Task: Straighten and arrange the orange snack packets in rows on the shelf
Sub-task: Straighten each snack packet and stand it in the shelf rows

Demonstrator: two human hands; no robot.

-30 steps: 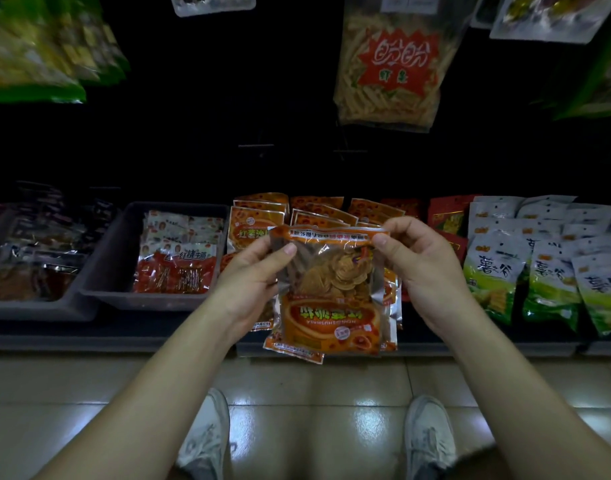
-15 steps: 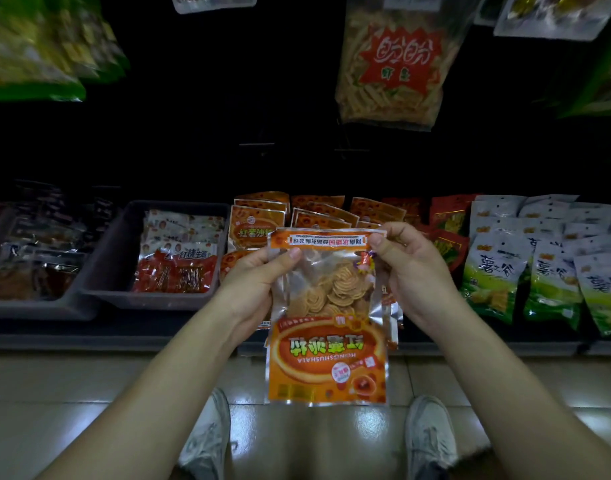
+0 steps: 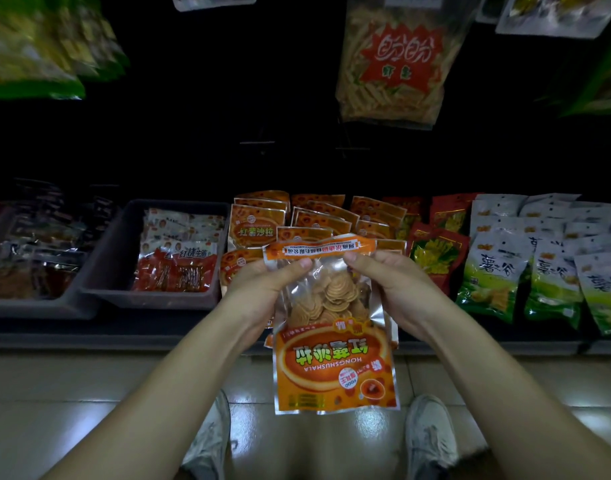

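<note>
An orange snack packet [image 3: 333,365] hangs upside down in front of the shelf, its clear window showing round crisps. My left hand [image 3: 262,289] pinches its upper left part just under the orange top strip. My right hand [image 3: 390,282] pinches the upper right part. Behind the hands, several more orange packets [image 3: 257,226] stand in uneven rows on the low shelf [image 3: 89,336]; some lean and overlap. The packets directly behind the held one are partly hidden.
A grey bin [image 3: 124,254] with red and white packets [image 3: 179,261] sits left of the orange rows. Red and yellow bags [image 3: 435,254] and white and green bags [image 3: 491,268] stand to the right. A large bag [image 3: 397,64] hangs overhead. My shoes [image 3: 430,441] rest on the tiled floor.
The held packet has dropped lower and swung toward me, hanging full length. Both hands have slid closer together along its top.
</note>
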